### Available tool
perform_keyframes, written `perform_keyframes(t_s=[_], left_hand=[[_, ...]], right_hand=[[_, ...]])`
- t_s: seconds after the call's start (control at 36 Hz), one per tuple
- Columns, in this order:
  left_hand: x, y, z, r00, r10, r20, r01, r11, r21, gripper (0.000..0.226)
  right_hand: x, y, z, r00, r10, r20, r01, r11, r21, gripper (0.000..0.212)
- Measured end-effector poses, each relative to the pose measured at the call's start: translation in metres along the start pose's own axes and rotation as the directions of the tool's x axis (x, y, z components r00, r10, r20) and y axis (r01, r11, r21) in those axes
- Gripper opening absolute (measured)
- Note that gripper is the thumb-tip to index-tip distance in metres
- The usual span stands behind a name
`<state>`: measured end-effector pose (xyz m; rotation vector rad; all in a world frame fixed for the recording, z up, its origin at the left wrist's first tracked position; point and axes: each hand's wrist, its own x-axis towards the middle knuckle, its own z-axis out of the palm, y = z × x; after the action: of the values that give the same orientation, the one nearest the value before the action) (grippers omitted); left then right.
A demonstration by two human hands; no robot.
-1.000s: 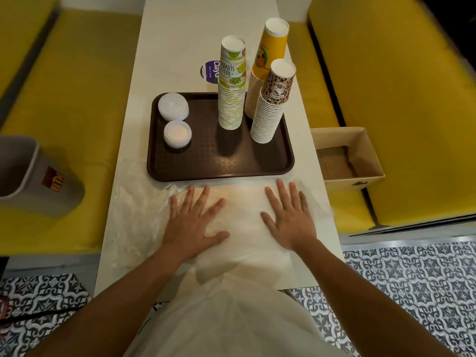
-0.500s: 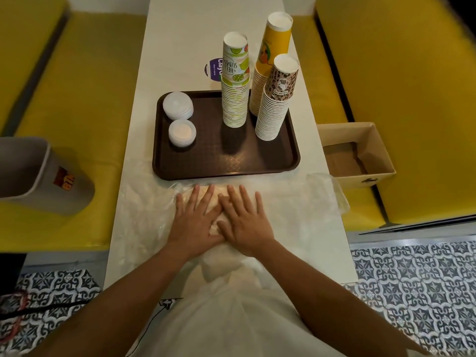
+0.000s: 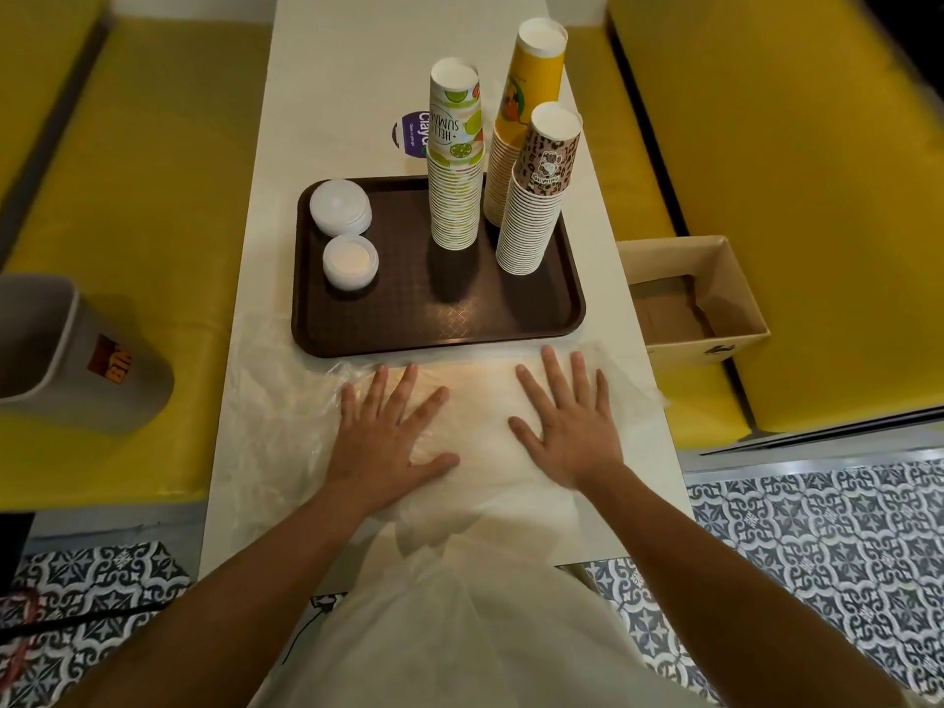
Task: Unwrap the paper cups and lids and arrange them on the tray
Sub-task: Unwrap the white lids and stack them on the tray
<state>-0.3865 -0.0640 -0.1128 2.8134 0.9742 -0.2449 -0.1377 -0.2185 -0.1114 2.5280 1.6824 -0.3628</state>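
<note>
While pressing flat on clear plastic wrap (image 3: 286, 401) near table (image 3: 332, 84) edge: left hand (image 3: 391, 436) and right hand (image 3: 569, 426), fingers spread wide, gripping nothing. Behind, on brown tray (image 3: 439, 329): three cup stacks (image 3: 456, 196), two lid stacks (image 3: 341, 206).

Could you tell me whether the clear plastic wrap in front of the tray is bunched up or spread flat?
Spread flat: the clear plastic wrap lies on the white table under both open palms.

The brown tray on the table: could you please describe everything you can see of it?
The brown tray is a dark, rectangular, plastic-looking piece with rounded corners, a raised rim and a cross-hatched floor. It lies flat on the white table. Three upright cup stacks stand on its right half, two stacks of white lids on its left. Clear plastic wrap meets its near edge.
</note>
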Motion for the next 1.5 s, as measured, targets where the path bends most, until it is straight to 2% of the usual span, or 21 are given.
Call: perform_keyframes(t_s=[0.28, 0.39, 0.64, 0.69, 0.81, 0.86, 0.92, 1.06, 1.14, 1.22, 1.28, 1.42, 1.5], left_hand=[[-0.001, -0.001, 0.001, 1.0, 0.004, -0.005, -0.004, 1.0, -0.013, 0.093], [-0.001, -0.001, 0.001, 1.0, 0.002, -0.001, -0.002, 1.0, -0.007, 0.092], [-0.001, 0.008, -0.012, 0.997, -0.04, 0.073, 0.041, 0.999, -0.008, 0.094], [-0.002, 0.013, -0.019, 0.998, -0.049, 0.044, 0.051, 0.998, -0.035, 0.092], [-0.008, 0.016, -0.026, 0.978, -0.022, -0.209, -0.001, 0.994, -0.111, 0.078], [-0.011, 0.018, -0.027, 0.962, -0.015, -0.274, -0.014, 0.995, -0.104, 0.069], [-0.011, 0.021, -0.028, 0.964, -0.023, -0.264, 0.001, 0.997, -0.081, 0.06], [-0.009, 0.027, -0.024, 0.988, -0.119, -0.096, 0.118, 0.993, -0.012, 0.051], [-0.003, 0.035, -0.027, 0.981, -0.172, -0.093, 0.17, 0.985, -0.031, 0.053], [0.0, 0.043, -0.032, 0.962, -0.22, -0.162, 0.214, 0.975, -0.053, 0.052], [0.003, 0.047, -0.036, 0.944, -0.265, -0.196, 0.249, 0.963, -0.101, 0.05], [0.013, 0.069, -0.052, 0.9, -0.352, -0.256, 0.301, 0.928, -0.217, 0.041], [0.017, 0.081, -0.062, 0.927, -0.349, -0.135, 0.319, 0.926, -0.203, 0.038]], right_hand=[[-0.01, 0.036, 0.002, 0.993, 0.114, -0.027, -0.115, 0.993, -0.021, 0.072], [-0.013, 0.049, 0.002, 0.988, 0.156, -0.013, -0.155, 0.987, 0.031, 0.073], [-0.012, 0.052, 0.004, 0.991, 0.131, -0.031, -0.13, 0.991, 0.017, 0.076], [-0.012, 0.052, 0.006, 0.992, 0.12, -0.049, -0.121, 0.993, -0.01, 0.076], [-0.012, 0.05, 0.003, 0.991, 0.069, -0.114, -0.074, 0.997, -0.038, 0.076], [-0.012, 0.049, -0.001, 0.988, 0.022, -0.151, -0.027, 0.999, -0.035, 0.073], [-0.011, 0.046, -0.005, 0.982, -0.016, -0.19, 0.012, 1.0, -0.025, 0.07], [-0.008, 0.039, -0.011, 0.962, -0.138, -0.234, 0.155, 0.986, 0.059, 0.058], [-0.001, 0.042, -0.01, 0.966, -0.215, -0.145, 0.225, 0.973, 0.053, 0.054], [0.007, 0.049, -0.009, 0.971, -0.237, -0.007, 0.237, 0.969, 0.064, 0.058], [0.011, 0.053, -0.012, 0.966, -0.259, 0.023, 0.257, 0.964, 0.074, 0.061], [0.012, 0.057, -0.025, 0.957, -0.281, -0.068, 0.288, 0.943, 0.167, 0.056], [0.012, 0.056, -0.036, 0.948, -0.289, -0.13, 0.314, 0.916, 0.252, 0.048]])
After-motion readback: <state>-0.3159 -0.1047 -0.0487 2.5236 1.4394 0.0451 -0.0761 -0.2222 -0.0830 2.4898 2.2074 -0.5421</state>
